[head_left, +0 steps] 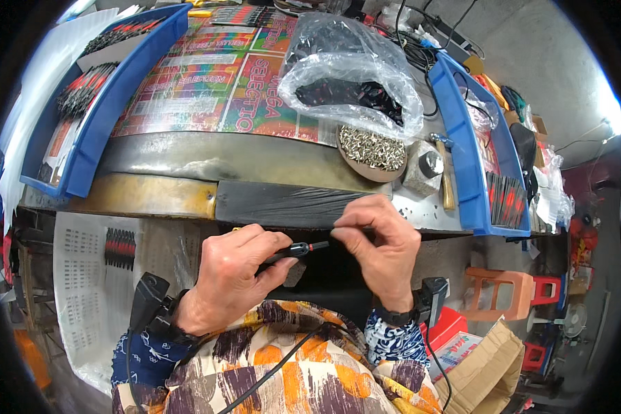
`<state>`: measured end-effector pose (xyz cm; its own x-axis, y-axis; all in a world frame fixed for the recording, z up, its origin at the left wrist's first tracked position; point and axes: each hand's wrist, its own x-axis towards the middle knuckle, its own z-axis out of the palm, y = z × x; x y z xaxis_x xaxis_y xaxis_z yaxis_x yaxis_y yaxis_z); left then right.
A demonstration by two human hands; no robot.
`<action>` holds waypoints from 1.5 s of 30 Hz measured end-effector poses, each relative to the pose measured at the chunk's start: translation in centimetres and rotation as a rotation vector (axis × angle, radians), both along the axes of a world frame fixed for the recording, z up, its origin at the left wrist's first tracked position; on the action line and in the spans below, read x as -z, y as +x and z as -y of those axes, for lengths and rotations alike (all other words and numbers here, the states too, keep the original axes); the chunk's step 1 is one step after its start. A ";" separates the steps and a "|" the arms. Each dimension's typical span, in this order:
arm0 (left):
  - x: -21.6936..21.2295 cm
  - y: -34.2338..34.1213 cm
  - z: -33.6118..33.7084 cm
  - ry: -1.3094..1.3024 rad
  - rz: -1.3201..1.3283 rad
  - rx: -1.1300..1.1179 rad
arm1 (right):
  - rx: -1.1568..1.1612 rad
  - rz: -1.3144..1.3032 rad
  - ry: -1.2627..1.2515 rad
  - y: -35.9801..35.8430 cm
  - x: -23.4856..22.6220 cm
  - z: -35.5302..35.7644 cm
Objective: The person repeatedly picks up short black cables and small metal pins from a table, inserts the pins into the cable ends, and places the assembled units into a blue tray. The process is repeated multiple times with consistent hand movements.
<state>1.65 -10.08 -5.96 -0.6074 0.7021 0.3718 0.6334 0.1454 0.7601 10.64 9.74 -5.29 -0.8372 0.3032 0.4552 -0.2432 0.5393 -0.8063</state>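
In front of the bench edge, my left hand is closed around a small black handle-like piece. A thin red and grey end sticks out of it toward the right. My right hand is just right of that end, its thumb and index finger pinched together. Whatever sits between those fingertips is too small or hidden to make out. Beyond the hands on the bench, a round bowl is heaped with small shiny metal pins. Behind it, a clear plastic bag holds many black pieces.
Blue trays with black-and-red pieces stand left and right. A hammer lies by a metal block. Below the bench are a white plastic basket at left, and a cardboard box and orange stool at right.
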 end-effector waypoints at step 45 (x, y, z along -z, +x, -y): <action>1.3 0.9 0.4 -0.001 -0.393 -0.015 | -0.080 -0.082 0.243 1.2 1.3 3.7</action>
<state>2.60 -10.44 -7.30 -0.4289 0.6948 0.5773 0.8741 0.1578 0.4595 11.87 6.07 -6.61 -0.8115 0.1113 0.5737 -0.3515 0.6914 -0.6313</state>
